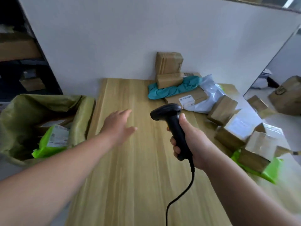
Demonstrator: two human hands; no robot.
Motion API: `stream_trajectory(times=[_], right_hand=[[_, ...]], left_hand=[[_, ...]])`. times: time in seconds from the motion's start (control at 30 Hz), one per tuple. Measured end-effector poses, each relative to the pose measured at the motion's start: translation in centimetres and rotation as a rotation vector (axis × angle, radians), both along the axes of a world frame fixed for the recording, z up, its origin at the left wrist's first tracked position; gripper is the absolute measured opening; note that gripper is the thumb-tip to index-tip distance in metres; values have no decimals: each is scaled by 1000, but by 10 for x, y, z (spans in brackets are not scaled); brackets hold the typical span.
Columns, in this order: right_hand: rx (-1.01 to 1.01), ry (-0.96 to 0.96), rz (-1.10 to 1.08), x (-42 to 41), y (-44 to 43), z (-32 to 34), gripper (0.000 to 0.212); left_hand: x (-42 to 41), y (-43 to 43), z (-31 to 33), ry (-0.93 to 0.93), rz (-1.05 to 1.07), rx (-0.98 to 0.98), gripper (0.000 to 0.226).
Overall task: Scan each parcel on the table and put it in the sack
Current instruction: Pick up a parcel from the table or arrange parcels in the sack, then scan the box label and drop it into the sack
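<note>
Sack point(48, 101) stands off the table's point(130, 176) left edge w/ a green parcel point(53, 141) inside. L hand point(118, 126) is over bare wood, fingers straight & loosely spread, holding nothing. R hand point(193, 144) is wrapped round the scanner point(172, 128) grip, head aimed fwd; the pile point(223, 111) lies fwd-right of L hand, teal mailer point(175, 88) closest, long axis approx. left-right. R hand is nearer but busy, so prob. L reaches across.

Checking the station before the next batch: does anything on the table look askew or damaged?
Nothing looks spilled or plainly damaged. The only untidy part is the right side of the table, where small brown boxes lie tilted in a loose heap, one resting on a green mailer. Blur hides any dents.
</note>
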State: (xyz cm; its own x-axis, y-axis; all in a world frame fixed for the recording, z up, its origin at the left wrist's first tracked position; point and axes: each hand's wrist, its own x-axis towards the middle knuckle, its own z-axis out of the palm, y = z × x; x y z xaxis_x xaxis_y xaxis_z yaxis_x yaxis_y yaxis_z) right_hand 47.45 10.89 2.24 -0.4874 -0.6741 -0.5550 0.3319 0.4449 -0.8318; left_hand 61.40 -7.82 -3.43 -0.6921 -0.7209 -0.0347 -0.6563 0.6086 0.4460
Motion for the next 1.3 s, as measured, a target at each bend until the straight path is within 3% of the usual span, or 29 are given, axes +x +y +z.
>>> stream_trajectory(times=[0.27, 0.47, 0.63, 0.83, 0.97, 1.1, 1.2, 1.3], right_hand=[[1, 138, -144, -101, 145, -8, 61], [0, 253, -347, -161, 243, -17, 60], [39, 202, -491, -194, 298, -34, 62], [3, 147, -574, -210, 319, -57, 63], [-10, 132, -597, -216, 321, -63, 61], [-81, 102, -639, -222, 309, -55, 61], [-132, 124, -656, -222, 287, -46, 42], [-166, 179, -620, -218, 255, -39, 22]], left_hand=[[-147, 133, 4, -61, -288, -50, 77], [-240, 226, -4, -66, -416, 66, 80], [-302, 281, -18, -95, -373, 284, 100], [-353, 311, -39, -155, -225, 411, 119], [-356, 307, -46, -98, -116, 462, 98], [-345, 286, -30, 186, 16, 781, 79], [-327, 263, -15, 342, 119, 1042, 31], [-298, 237, 0, 318, 207, 1216, 26]])
